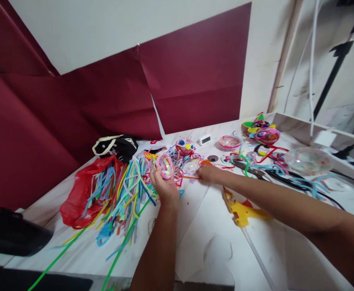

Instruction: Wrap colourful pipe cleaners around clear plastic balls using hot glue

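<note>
My left hand is closed round a clear plastic dome with a pink fuzzy rim, held up above the table. To its right, my right hand reaches in with curled fingers. An orange pipe cleaner runs out leftward from those fingers, which seem to pinch it; the fingertips are partly hidden. Right by them lies a second clear dome, and I cannot tell whether they touch it. Behind both hands sits a decorated ball with blue and yellow pieces, among tangled pipe cleaners.
A red plastic bag spills many pipe cleaners at left. A yellow glue gun lies under my right forearm. Pliers, a pink-rimmed bowl, a large clear dome and black cables stand or lie at right.
</note>
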Motion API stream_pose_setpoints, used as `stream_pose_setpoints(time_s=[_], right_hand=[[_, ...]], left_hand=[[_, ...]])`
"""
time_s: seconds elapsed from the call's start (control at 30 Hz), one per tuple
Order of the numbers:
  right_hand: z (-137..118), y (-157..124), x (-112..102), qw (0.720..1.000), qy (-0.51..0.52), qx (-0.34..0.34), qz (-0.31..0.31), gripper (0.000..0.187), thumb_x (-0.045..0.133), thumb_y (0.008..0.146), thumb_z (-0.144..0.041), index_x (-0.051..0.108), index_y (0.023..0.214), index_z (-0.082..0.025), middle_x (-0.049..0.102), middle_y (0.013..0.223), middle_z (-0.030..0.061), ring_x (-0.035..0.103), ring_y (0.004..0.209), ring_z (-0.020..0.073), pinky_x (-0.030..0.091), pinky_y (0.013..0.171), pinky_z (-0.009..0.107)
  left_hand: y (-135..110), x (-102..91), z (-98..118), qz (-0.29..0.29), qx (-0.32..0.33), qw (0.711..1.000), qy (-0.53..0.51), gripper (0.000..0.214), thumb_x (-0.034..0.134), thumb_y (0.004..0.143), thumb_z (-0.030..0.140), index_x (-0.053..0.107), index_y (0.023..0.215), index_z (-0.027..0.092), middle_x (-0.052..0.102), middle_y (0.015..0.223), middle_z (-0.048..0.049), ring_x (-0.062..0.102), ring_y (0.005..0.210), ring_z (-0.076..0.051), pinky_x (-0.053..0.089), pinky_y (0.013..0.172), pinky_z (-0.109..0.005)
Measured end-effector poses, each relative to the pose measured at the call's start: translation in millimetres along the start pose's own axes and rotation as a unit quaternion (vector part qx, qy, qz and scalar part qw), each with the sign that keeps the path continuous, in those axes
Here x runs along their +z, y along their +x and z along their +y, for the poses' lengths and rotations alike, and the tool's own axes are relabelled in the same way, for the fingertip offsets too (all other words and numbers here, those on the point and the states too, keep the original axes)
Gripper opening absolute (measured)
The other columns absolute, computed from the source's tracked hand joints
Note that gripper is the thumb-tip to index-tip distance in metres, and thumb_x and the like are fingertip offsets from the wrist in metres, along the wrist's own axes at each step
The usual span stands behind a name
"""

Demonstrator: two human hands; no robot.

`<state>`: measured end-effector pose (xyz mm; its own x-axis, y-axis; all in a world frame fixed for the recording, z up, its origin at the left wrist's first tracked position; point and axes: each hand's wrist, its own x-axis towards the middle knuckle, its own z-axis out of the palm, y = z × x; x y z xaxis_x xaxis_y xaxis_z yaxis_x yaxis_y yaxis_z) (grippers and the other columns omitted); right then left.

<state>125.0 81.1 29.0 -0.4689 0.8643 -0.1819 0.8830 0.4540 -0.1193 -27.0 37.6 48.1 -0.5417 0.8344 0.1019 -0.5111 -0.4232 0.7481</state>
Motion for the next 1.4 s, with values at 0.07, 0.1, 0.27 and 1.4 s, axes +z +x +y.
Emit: stream_pose_setpoints(time_s=[0.07,0.1,0.27,1.4], right_hand=[[3.1,-0.2,1.4,1.0,0.014,-0.006,0.008,0.031,0.059,0.092,-0.032,0.058,0.119,-0.016,0.061,0.12,0.0093,0.063,0.101,0.0216,0.053,0.085,0.042],[5.4,-1.6,1.1,1.0,0.025,-0.009,0.016,0.031,0.059,0.092,-0.032,0.059,0.118,-0.016,0.061,0.119,0.0092,0.063,0.101,0.0213,0.053,0.085,0.042],[23.1,-21.8,-7.6,0.989,0.105,-0.025,0.096,0.016,0.056,0.093,-0.027,0.063,0.099,-0.014,0.068,0.099,0.0054,0.065,0.087,0.0165,0.053,0.079,0.035],[49.7,-184.5,56.5,0.986,0.06,-0.079,0.135,0.049,0.057,0.075,-0.017,0.059,0.124,-0.016,0.061,0.124,0.017,0.057,0.113,0.0313,0.044,0.098,0.047]], left_hand=[[0.4,0.1,-0.5,0.009,-0.002,1.0,-0.005,0.028,0.053,0.08,0.029,0.053,0.108,0.025,0.057,0.123,-0.006,0.056,0.118,-0.023,0.054,0.089,-0.041],[0.4,0.3,-1.0,0.012,-0.005,1.0,-0.008,0.026,0.054,0.08,0.028,0.053,0.106,0.025,0.058,0.122,-0.0062,0.057,0.117,-0.023,0.054,0.089,-0.041],[-4.0,1.2,-5.7,-0.022,-0.026,0.999,-0.013,0.022,0.06,0.075,0.026,0.055,0.097,0.024,0.06,0.115,-0.0067,0.06,0.112,-0.025,0.056,0.084,-0.043],[-43.4,5.6,-22.4,-0.23,-0.205,0.944,0.122,0.035,0.069,0.072,0.028,0.06,0.105,0.022,0.062,0.104,-0.0025,0.061,0.092,-0.018,0.057,0.077,-0.035]])
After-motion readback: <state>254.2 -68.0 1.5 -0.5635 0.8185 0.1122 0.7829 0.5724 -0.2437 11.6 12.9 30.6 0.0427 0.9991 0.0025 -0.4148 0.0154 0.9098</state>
